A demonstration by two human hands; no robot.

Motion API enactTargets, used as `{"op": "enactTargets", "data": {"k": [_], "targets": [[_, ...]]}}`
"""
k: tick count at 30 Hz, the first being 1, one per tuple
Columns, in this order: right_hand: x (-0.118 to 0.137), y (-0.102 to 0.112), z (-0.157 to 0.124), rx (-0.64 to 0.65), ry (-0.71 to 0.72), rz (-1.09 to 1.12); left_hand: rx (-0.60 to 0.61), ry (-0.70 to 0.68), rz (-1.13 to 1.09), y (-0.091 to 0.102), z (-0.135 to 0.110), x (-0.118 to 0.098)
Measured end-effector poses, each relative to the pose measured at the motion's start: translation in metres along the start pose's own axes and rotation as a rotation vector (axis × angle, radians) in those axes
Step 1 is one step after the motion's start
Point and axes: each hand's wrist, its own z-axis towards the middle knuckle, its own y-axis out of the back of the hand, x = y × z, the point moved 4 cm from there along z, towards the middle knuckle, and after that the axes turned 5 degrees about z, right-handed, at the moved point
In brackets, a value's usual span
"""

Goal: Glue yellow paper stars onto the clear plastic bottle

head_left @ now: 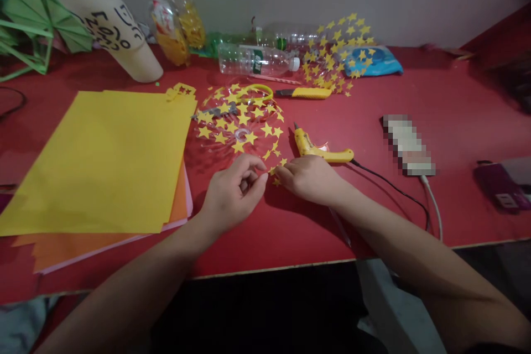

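Note:
My left hand (234,191) and my right hand (307,177) rest on the red table (456,94), fingertips nearly meeting over a few loose yellow paper stars (276,168). Both hands have curled, pinching fingers; what they pinch is too small to name. Just beyond them lies a clear plastic piece covered in yellow stars (238,121). A yellow glue gun (319,149) lies right behind my right hand, its black cord running off to the right.
A stack of yellow and orange paper sheets (103,160) lies left. At the back are clear plastic bottles (257,60), a yellow utility knife (305,93), another star-covered piece (338,50), a blue packet (373,61) and a cloth bag (103,16). A power strip (409,144) sits right.

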Motion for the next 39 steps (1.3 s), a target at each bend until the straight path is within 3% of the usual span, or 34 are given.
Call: {"op": "enactTargets", "data": {"k": [8,13,17,20,23,26,30,33,36,39], "targets": [[-0.003,0.001,-0.003,-0.065,-0.011,0.016,0.041,-0.010,0.039,-0.007,0.001,0.004],[0.000,0.000,-0.004,-0.099,0.032,-0.027,0.129,-0.016,0.079,-0.013,0.000,0.001],[0.002,0.011,-0.008,-0.353,0.057,-0.076,0.203,0.096,-0.019,-0.018,0.001,0.004],[0.005,0.025,-0.014,-0.584,0.081,-0.107,0.328,0.311,-0.279,-0.023,0.001,0.009],[0.009,0.034,-0.019,-0.685,0.137,-0.114,0.437,0.472,-0.545,-0.028,0.000,0.010],[0.013,0.037,-0.021,-0.686,0.187,-0.133,0.443,0.495,-0.685,-0.029,0.000,0.009],[0.017,0.037,-0.022,-0.659,0.240,-0.109,0.390,0.480,-0.707,-0.028,0.001,0.011],[0.013,0.037,-0.021,-0.656,0.124,0.093,0.367,0.432,-0.639,-0.027,0.001,0.011],[0.006,0.034,-0.019,-0.602,-0.036,0.396,0.321,0.296,-0.497,-0.023,0.001,0.005],[0.005,0.031,-0.018,-0.540,-0.088,0.579,0.293,0.203,-0.391,-0.021,0.001,0.000]]}}
